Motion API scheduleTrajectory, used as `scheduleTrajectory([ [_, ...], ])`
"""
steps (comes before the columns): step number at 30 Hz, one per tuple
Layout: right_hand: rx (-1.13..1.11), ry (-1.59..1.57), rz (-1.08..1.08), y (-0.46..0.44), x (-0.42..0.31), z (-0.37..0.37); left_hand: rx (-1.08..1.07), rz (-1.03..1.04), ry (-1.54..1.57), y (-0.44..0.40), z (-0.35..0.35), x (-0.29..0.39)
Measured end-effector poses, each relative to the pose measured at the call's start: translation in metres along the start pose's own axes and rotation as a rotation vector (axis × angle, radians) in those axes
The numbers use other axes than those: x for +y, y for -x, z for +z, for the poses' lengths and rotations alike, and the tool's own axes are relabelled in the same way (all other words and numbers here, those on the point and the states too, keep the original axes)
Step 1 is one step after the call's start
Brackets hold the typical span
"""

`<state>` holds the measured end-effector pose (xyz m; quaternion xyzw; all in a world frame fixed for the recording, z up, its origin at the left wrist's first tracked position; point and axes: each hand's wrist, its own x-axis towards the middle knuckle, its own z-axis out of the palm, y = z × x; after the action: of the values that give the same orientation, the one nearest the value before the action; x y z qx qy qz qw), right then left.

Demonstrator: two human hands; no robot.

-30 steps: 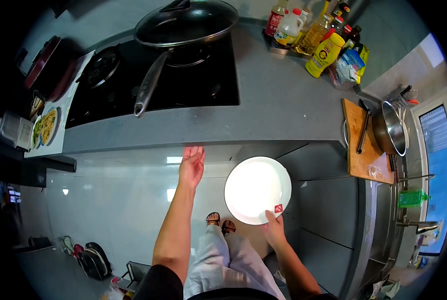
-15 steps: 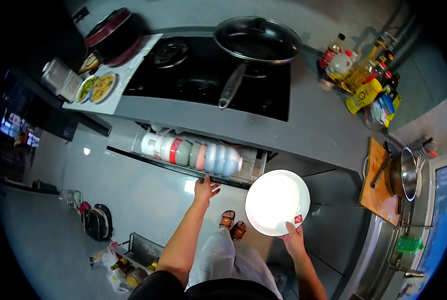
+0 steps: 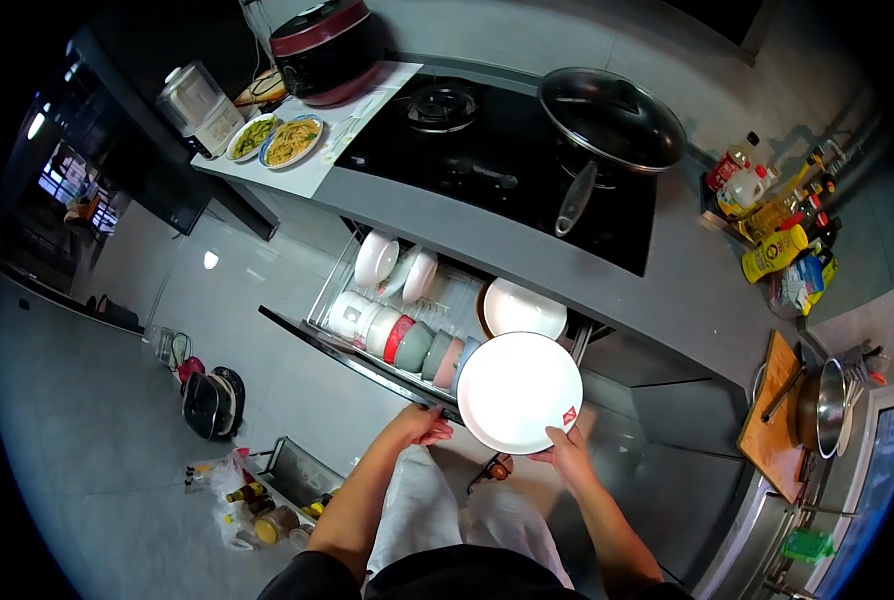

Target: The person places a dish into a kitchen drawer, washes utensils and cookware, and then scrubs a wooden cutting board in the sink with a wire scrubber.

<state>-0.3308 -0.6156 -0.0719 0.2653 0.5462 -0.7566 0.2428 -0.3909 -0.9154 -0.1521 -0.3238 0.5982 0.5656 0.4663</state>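
A pulled-out drawer [image 3: 342, 366] beneath the counter holds a row of bowls [image 3: 414, 346], upright white dishes [image 3: 376, 259] and a larger white dish [image 3: 525, 308]. My left hand [image 3: 419, 425] is at the drawer's front edge, fingers bent and pressed together; what they grip is hard to make out. With thumb on the rim, my right hand [image 3: 568, 455] holds a round white plate [image 3: 519, 392] with a red label. The plate is over the drawer's right front part and hides some of the bowls.
On the stove [image 3: 487, 160] sits a lidded pan [image 3: 612, 120]. Two plates of food [image 3: 292, 142] and a red-black cooker [image 3: 327, 52] are at the left. Bottles [image 3: 773, 215] and a cutting board [image 3: 773, 420] are at the right. Another basket [image 3: 302, 475] stands low at the left.
The drawer has come out from under the counter toward me, showing its bowls and dishes. My left hand has drawn back with it. The plate is now above the drawer. The view has turned left.
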Motion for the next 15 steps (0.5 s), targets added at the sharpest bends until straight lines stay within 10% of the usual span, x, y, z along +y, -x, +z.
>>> scheduleTrajectory([
  [8, -0.013, 0.023, 0.027, -0.067, 0.001, 0.096, -0.201, 0.070, -0.241, 0.011, -0.078, 0.040],
  [15, 0.257, 0.062, 0.043, -0.151, 0.011, 0.163, 0.711, 0.946, -0.513, -0.082, -0.165, 0.105],
])
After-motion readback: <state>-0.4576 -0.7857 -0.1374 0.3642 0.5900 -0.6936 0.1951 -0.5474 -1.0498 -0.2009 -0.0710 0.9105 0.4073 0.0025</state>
